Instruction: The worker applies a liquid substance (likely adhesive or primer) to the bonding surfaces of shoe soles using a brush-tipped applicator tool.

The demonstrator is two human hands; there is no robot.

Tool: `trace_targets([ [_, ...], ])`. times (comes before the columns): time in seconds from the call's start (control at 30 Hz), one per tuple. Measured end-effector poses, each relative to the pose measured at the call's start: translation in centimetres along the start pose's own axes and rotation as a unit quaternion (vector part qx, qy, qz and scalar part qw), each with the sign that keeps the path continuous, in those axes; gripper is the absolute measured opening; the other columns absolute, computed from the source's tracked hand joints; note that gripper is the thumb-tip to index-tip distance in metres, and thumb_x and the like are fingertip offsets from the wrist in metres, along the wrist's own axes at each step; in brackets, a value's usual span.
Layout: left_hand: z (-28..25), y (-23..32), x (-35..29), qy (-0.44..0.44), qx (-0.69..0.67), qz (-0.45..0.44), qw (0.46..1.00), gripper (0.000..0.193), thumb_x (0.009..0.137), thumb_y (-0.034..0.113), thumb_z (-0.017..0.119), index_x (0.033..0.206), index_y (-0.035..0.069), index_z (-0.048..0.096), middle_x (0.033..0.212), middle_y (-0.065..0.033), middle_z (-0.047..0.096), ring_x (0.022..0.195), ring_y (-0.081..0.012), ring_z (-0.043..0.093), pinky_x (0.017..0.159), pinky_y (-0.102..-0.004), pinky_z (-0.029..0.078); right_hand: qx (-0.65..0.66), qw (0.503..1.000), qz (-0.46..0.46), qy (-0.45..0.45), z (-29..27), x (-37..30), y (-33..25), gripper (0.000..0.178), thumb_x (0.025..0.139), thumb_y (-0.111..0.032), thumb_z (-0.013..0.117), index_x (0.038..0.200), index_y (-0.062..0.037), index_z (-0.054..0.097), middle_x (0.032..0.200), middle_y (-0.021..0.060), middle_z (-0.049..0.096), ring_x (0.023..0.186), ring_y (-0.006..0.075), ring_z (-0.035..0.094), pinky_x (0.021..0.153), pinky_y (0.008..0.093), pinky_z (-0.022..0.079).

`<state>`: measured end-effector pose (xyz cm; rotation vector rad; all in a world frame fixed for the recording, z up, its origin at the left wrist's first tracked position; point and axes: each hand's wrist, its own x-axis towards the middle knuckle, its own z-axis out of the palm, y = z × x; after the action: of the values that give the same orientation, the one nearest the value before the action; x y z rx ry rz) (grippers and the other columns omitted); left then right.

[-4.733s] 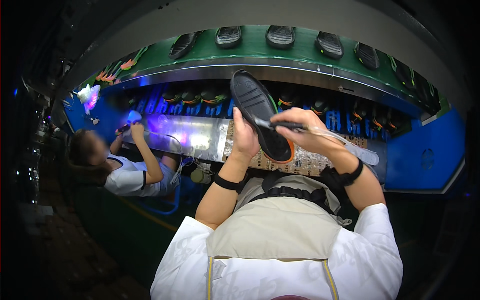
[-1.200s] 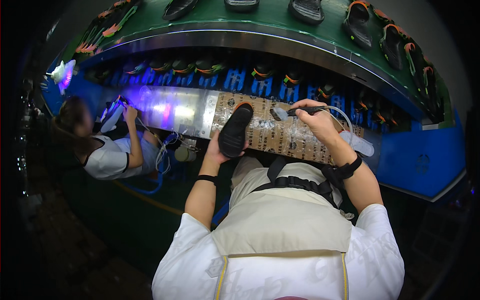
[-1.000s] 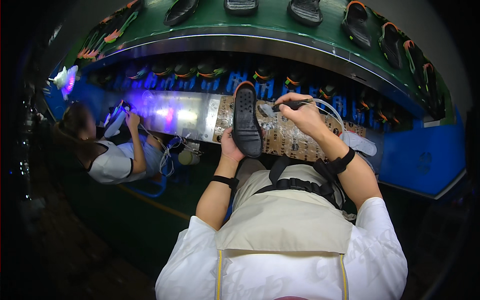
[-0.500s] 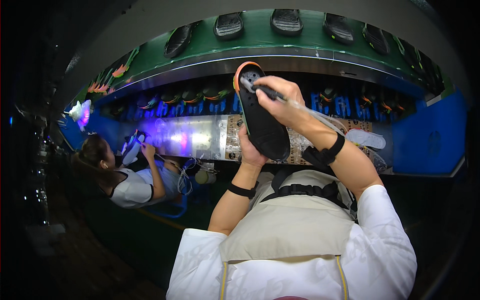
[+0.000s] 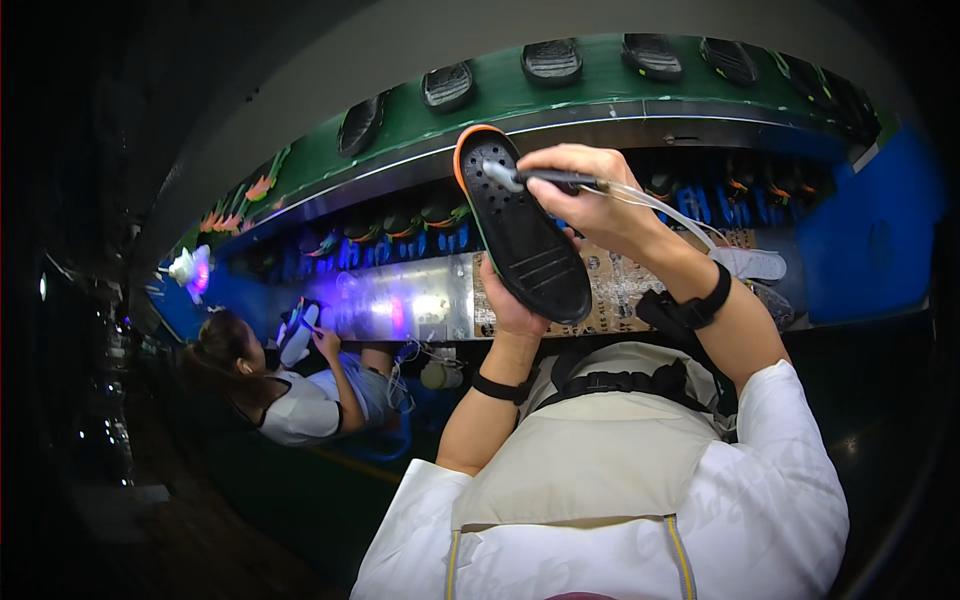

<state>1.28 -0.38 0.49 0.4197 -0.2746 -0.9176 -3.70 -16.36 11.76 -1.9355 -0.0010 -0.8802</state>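
My left hand (image 5: pixel 512 302) grips a black shoe sole (image 5: pixel 530 245) by its near end, with the fingers passing underneath. The sole is tilted up, its inner face toward me; an orange edge shows at the far end, where there are several small holes. My right hand (image 5: pixel 600 205) is closed around a brush (image 5: pixel 560 181) with a black handle and pale bristles. Those bristles touch the sole near the holes. Thin clear tubes (image 5: pixel 665 208) run from the handle back over the right wrist.
Ahead, a green conveyor belt (image 5: pixel 490 112) carries several black soles. Shoes stand on blue holders (image 5: pixel 700 210) beneath it. Cardboard (image 5: pixel 620 285) covers part of the metal bench (image 5: pixel 430 300); a white sole (image 5: pixel 750 264) lies at right. At left a co-worker (image 5: pixel 310 400) handles a shoe.
The brush has moved slightly down and right across the holes. The sole has turned so more of its inner face shows. The whole view has shifted a little.
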Motion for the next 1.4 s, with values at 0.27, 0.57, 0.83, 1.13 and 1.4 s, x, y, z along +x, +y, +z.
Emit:
trace_targets([
  [0.27, 0.1, 0.0, -1.5, 0.061, -0.030, 0.011, 0.998, 0.072, 0.104, 0.060, 0.029, 0.151, 0.011, 0.052, 0.143, -0.0124, 0.063, 0.127, -0.0302, 0.065, 0.108, -0.0483, 0.053, 0.003, 0.978, -0.163, -0.128, 1.9, -0.4, 2.1, 0.025, 0.086, -0.013, 0.080, 0.110, -0.0092, 0.077, 0.091, 0.0075, 0.072, 0.083, 0.0264, 0.065, 0.082, 0.0391, 0.050],
  [0.57, -0.6, 0.3, -1.3, 0.062, -0.052, 0.001, 0.997, 0.075, 0.104, 0.065, 0.029, 0.153, 0.013, 0.050, 0.147, -0.0142, 0.060, 0.131, -0.0375, 0.061, 0.110, -0.0549, 0.051, -0.047, 0.966, -0.216, -0.135, 2.3, -0.7, 2.0, 0.035, 0.084, -0.009, 0.082, 0.118, -0.0170, 0.078, 0.084, 0.0023, 0.065, 0.087, 0.0223, 0.062, 0.088, 0.0365, 0.046],
  [0.83, -0.9, 0.7, -0.5, -0.005, -0.078, 0.025, 0.997, 0.070, 0.106, 0.062, 0.028, 0.151, 0.013, 0.052, 0.145, -0.0114, 0.061, 0.134, -0.0311, 0.059, 0.113, -0.0482, 0.049, -0.093, 0.966, -0.205, -0.130, 1.5, -1.1, 1.1, 0.024, 0.084, -0.017, 0.081, 0.107, -0.0141, 0.079, 0.089, 0.0023, 0.071, 0.090, 0.0234, 0.064, 0.086, 0.0387, 0.045],
  [1.13, -1.2, 1.7, -0.7, -0.035, -0.093, 0.058, 0.993, 0.074, 0.103, 0.066, 0.031, 0.146, 0.012, 0.056, 0.142, -0.0126, 0.063, 0.127, -0.0298, 0.063, 0.111, -0.0465, 0.051, -0.087, 0.943, -0.250, -0.200, 1.2, -1.8, 0.6, 0.029, 0.084, -0.016, 0.080, 0.113, -0.0161, 0.079, 0.086, 0.0019, 0.070, 0.088, 0.0234, 0.062, 0.082, 0.0390, 0.044],
  [1.4, -2.2, 3.4, -0.3, -0.009, -0.055, 0.118, 0.991, 0.074, 0.104, 0.064, 0.031, 0.145, 0.009, 0.056, 0.139, -0.0154, 0.064, 0.126, -0.0319, 0.064, 0.112, -0.0490, 0.050, -0.065, 0.938, -0.244, -0.238, 0.9, -1.9, 0.0, 0.031, 0.084, -0.013, 0.082, 0.115, -0.0147, 0.079, 0.084, 0.0019, 0.065, 0.085, 0.0231, 0.058, 0.081, 0.0400, 0.043],
])
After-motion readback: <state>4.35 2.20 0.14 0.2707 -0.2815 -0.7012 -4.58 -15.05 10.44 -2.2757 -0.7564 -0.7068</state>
